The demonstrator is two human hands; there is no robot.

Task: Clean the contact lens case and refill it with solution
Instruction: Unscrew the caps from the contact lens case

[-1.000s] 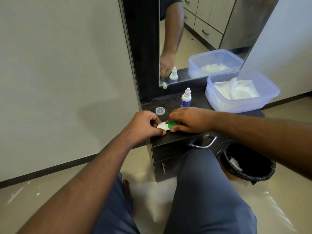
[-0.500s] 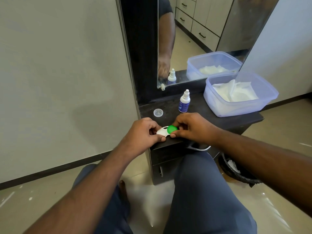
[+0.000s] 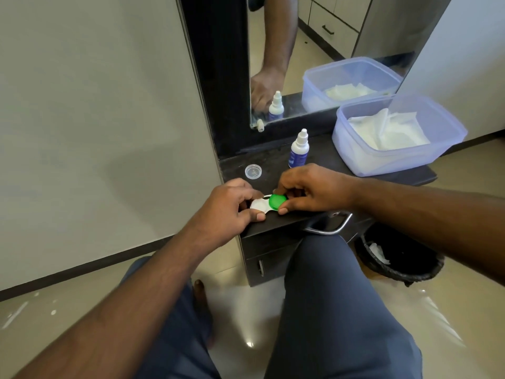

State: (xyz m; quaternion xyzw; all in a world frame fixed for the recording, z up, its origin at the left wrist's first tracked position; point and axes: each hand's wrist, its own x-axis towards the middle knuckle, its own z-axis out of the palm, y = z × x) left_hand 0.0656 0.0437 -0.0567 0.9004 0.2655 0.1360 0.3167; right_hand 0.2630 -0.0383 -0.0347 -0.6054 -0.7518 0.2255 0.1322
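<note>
The small white plastic contact lens case (image 3: 260,205) serves as the landmark: it lies on the front part of the dark wooden dresser top (image 3: 276,160), close to the front edge, so there is little room toward the person before it would slide off.

To the case's left, the left hand (image 3: 232,207) pinches the white well between curled fingers and thumb, probably to pin the body down so it cannot turn. Behind the case and slightly left, a clear round plastic lid (image 3: 253,171) lies flat and apart from it. On the case's right well sits the round green screw cap (image 3: 277,201); the right hand (image 3: 314,188) grips it with thumb and fingertips, a hold suited to twisting it, though which way cannot be told.

Behind the case and to the right stands the small white dropper bottle with a blue label (image 3: 299,149), upright, capped and within easy reach for the refill. Farther right, the translucent blue plastic tub (image 3: 448,138) holding white tissue takes up that end of the top. Below and right of the case, on the floor, is a black waste bin (image 3: 401,269).
</note>
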